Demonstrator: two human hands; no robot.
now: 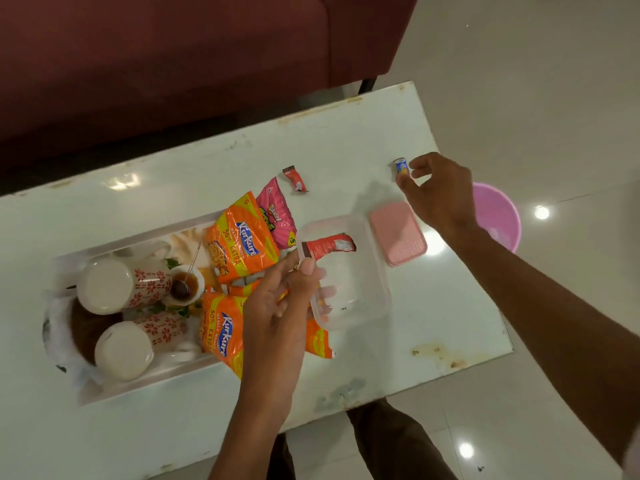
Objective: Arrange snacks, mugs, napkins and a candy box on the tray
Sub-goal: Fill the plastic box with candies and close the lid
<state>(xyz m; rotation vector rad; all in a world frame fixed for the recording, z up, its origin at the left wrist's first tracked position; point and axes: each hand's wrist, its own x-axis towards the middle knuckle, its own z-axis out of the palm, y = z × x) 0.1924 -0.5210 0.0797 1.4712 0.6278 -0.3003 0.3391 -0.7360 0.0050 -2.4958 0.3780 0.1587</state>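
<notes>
Left hand (277,306) reaches in over the near table edge. Thumb and forefinger pinch the dark end of a red candy (330,244) over the clear plastic candy box (360,292). Other fingers are curled at the box's left rim and show through the wall; can't tell if they grip it. Box is open, sitting on the white table (346,150) just right of the tray (138,386), touching the snack packets.

Right hand (441,194) is out over the far right of the table, thumb and forefinger pinching a small blue-and-yellow candy (401,167), remaining fingers loosely curled. Pink lid (398,233) lies flat just beside the box, on its right. Second red candy (295,179) lies loose on the table, beyond the packets.

Tray is white, rectangular, on the left part of the table. Two floral mugs, far one (117,285) and near one (131,344), lie on their sides at its left end. At its right end are two orange Kurkure packets, upper (242,244) and lower (220,330), plus a pink Bingo packet (277,216) behind the upper one. Lower packet hangs over the tray's near corner, partly under the left hand.

Pink bucket (498,216) stands on the floor right of the table. Maroon sofa (173,64) is behind.
</notes>
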